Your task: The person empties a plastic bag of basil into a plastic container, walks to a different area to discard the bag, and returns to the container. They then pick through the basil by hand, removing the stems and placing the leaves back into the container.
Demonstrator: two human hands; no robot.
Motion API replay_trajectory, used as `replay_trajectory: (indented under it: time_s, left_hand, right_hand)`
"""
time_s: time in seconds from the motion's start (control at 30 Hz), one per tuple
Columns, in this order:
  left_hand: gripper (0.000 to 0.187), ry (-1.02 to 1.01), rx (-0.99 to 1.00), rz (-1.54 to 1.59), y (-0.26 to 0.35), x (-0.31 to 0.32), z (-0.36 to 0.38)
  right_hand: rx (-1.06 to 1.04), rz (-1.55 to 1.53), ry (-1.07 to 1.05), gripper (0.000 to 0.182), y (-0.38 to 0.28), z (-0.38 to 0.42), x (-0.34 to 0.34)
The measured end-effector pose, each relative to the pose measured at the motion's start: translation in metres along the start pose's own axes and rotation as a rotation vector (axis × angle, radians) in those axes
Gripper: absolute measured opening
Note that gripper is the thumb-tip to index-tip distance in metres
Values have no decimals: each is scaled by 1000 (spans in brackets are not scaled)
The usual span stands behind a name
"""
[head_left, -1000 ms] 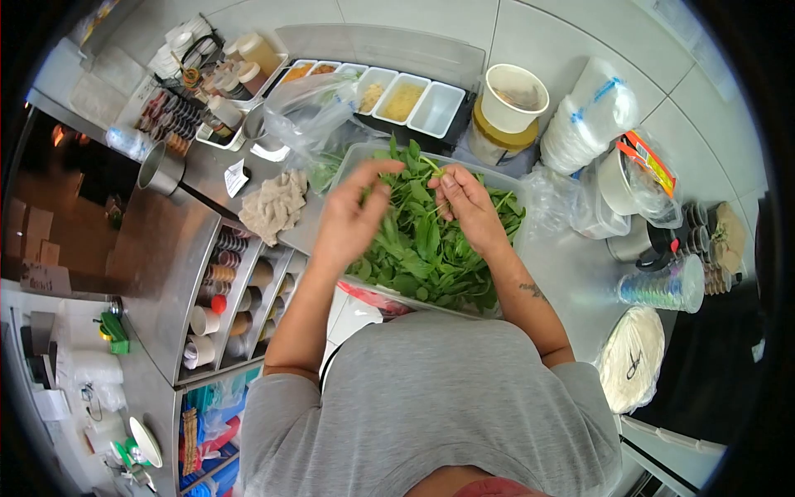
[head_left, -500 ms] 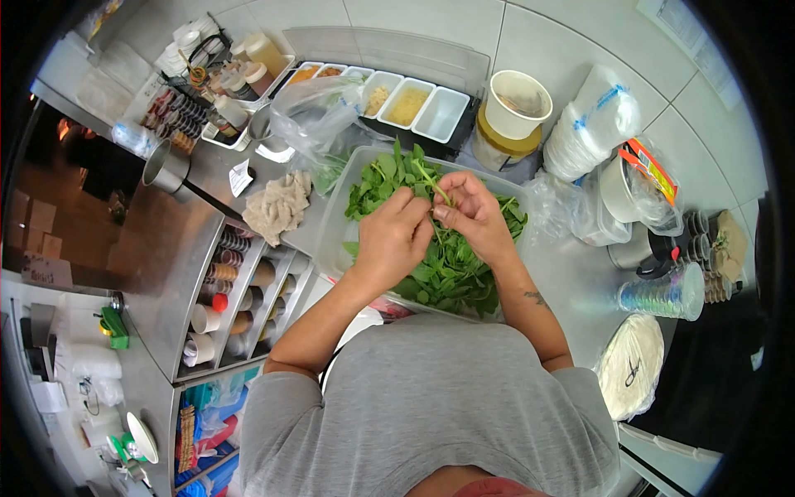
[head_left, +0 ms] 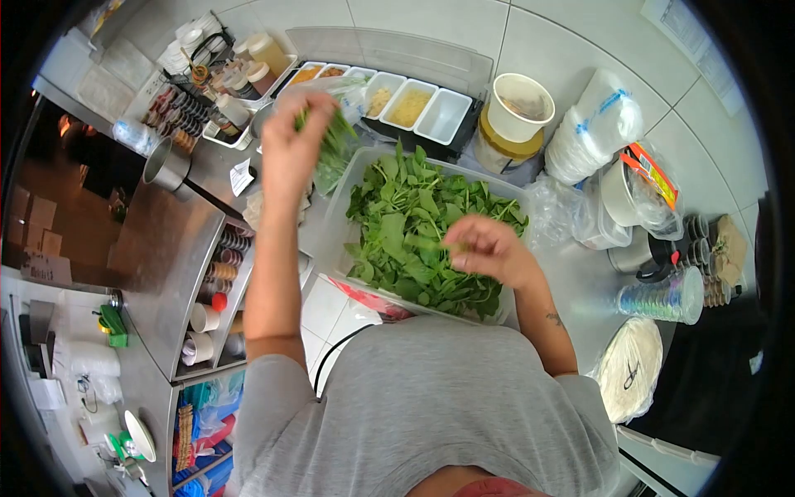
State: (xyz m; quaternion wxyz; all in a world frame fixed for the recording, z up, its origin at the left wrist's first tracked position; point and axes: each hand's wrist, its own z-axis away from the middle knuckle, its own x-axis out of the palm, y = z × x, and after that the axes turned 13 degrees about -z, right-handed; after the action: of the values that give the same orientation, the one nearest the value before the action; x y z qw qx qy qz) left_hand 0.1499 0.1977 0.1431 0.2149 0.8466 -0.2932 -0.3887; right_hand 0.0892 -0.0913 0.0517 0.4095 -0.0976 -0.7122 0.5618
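At the counter (head_left: 567, 286), left hand (head_left: 291, 153) and right hand (head_left: 497, 251) half-curl near greens (head_left: 395, 219), grip's hold unclear

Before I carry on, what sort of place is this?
Probably a commercial kitchen, judging by the translucent rectangular plastic tub of leafy green stems, the row of white rectangular plastic food trays and the round silvery metal pot.
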Motion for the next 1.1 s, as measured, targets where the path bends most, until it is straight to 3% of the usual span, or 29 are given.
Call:
replay_trajectory:
  time_s: [0.1,0.2,0.3,0.4,0.5,0.63,0.7,0.8,0.83,0.93,1.1]
  left_hand:
    - [13,169,323,-435,-45,15,-57]
    - [17,-170,367,-724,-94,44,-83]
    - [21,-774,310,-852,-113,57,-90]
    - [22,-632,264,-898,-102,55,-78]
    - [25,-263,318,-875,-84,50,-69]
    - [22,-836,123,-131,-15,30,3]
    - [20,-991,364,-289,-7,39,47]
    - [21,-1070,323,-226,-11,48,64]
    - [18,-994,354,-177,-8,40,60]
    - [19,-1065,304,-51,15,16,40]
    - [18,-1200,192,101,34,4,22]
  right_hand:
    - [140,355,-155,21,8,8,10]
    - [129,638,-223,23,17,8,13]
    - [70,778,-245,25,25,13,9]
    - [19,877,-224,24,23,18,7]
    - [-17,867,-128,20,15,24,7]
    - [-71,782,164,13,2,13,6]
    - [-142,826,281,13,0,3,0]
    - [-404,932,350,15,-1,-16,3]
    - [-447,1022,336,17,-5,-20,7]
    - [-671,1062,359,17,-13,-33,26]
    - [-698,1174,269,18,-18,-39,20]
